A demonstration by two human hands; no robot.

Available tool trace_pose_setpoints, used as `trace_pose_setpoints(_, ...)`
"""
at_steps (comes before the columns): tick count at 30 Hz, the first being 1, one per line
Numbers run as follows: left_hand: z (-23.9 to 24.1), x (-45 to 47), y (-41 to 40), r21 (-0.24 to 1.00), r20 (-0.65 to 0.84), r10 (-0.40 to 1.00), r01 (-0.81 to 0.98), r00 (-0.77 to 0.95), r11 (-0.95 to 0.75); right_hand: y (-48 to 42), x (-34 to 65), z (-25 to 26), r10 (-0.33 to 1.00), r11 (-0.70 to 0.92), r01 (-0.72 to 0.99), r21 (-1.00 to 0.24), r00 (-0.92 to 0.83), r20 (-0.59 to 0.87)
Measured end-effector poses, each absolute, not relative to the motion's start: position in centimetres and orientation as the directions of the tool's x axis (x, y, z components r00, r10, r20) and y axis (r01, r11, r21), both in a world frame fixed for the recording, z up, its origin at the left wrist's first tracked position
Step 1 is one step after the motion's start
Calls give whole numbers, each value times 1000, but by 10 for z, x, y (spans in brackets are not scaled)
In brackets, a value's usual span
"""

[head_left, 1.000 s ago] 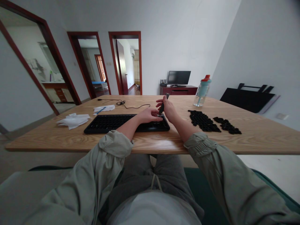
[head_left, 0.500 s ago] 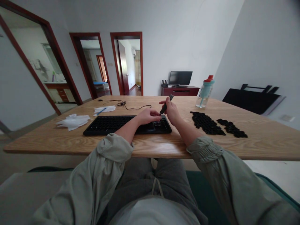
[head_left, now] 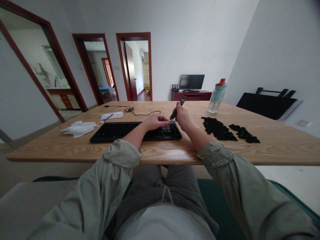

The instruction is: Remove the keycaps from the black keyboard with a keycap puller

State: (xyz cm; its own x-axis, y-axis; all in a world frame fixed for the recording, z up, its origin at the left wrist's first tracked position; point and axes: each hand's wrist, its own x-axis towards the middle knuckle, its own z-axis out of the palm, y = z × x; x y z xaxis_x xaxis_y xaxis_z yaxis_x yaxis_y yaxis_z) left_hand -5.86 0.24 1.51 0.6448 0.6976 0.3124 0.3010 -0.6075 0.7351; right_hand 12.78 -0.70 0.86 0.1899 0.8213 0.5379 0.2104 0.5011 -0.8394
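On the pale wood-grain tabletop (head_left: 160, 157), a keyboard job part-way along

Nearest the front edge I see the long black plastic keyboard (head_left: 112, 131), lying along that edge with its right-hand key block under the fingers. The bare left hand (head_left: 155, 122) lies over the board, fingers bent down to that block; from where I sit I can't tell whether they pinch anything. The bare right hand (head_left: 183, 117) is wrapped firmly round a slim, dark-handled tool (head_left: 178, 108), held aslant, its lower end close by the left fingertips.

Well apart on the right lie a larger patch of small loose black keycaps (head_left: 217, 129) and a smaller patch of similar black keycaps (head_left: 244, 134). Those are off the board; I judge the right-hand block to be the part in progress, not yet finished. At this size I can't make out which other key places are filled or bare.

Left of the board sits a crumpled white tissue (head_left: 79, 128). Beyond the board lies a thin, loosely coiled black cable (head_left: 129, 109), and farther right a clear bottle with a red-and-teal top (head_left: 217, 97).
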Motion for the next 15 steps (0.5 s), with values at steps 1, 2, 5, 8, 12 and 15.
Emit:
trace_pose_setpoints(1,15,-58,2,749,304,702,293,644,-594,-8,128,9,821,501,217,-838,187,539)
trace_pose_setpoints(2,16,-57,0,766,289,710,289,643,-574,-9,128,9,822,499,224,-837,184,540)
trace_pose_setpoints(5,17,-54,-4,819,234,741,283,630,-499,-11,127,10,823,497,235,-836,180,539)
trace_pose_setpoints(8,17,-51,-6,858,195,757,266,623,-440,-10,126,9,823,496,241,-835,176,540)
trace_pose_setpoints(12,13,-48,-2,885,186,751,224,634,-408,-8,126,8,812,506,260,-823,179,556)
trace_pose_setpoints(15,9,-48,3,883,212,739,198,640,-425,-9,126,8,804,513,275,-813,178,568)
